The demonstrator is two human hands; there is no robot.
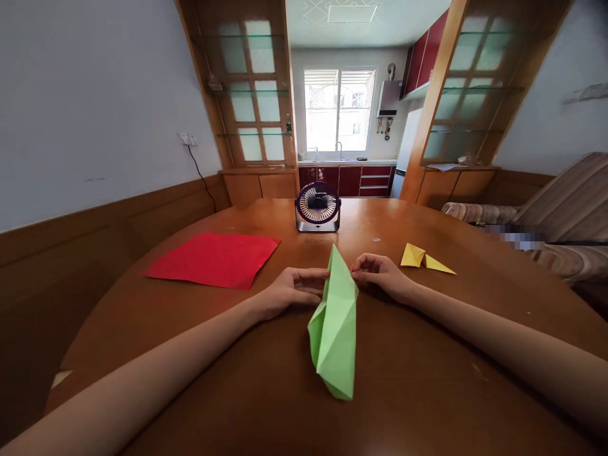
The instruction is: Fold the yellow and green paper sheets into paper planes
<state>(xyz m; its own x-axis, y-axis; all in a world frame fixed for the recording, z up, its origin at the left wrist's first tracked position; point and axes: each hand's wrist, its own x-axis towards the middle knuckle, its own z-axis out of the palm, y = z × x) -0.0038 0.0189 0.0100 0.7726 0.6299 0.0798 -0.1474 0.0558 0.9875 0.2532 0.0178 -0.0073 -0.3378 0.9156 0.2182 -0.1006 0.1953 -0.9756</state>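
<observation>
Head view: green paper [335, 323], folded to a long pointed shape, lies on the table [427, 380] at centre. Left hand [289, 291] touches its left edge, fingers curled and pinching the fold. Right hand [380, 273] touches its right edge, fingers curled. Red sheet [213, 258] lies left; yellow fold [424, 258] right; fan [318, 207] behind.

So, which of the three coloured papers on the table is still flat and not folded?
The red sheet, lying flat left of the hands. The green paper between both hands and the small yellow one on the right are already folded.
</observation>
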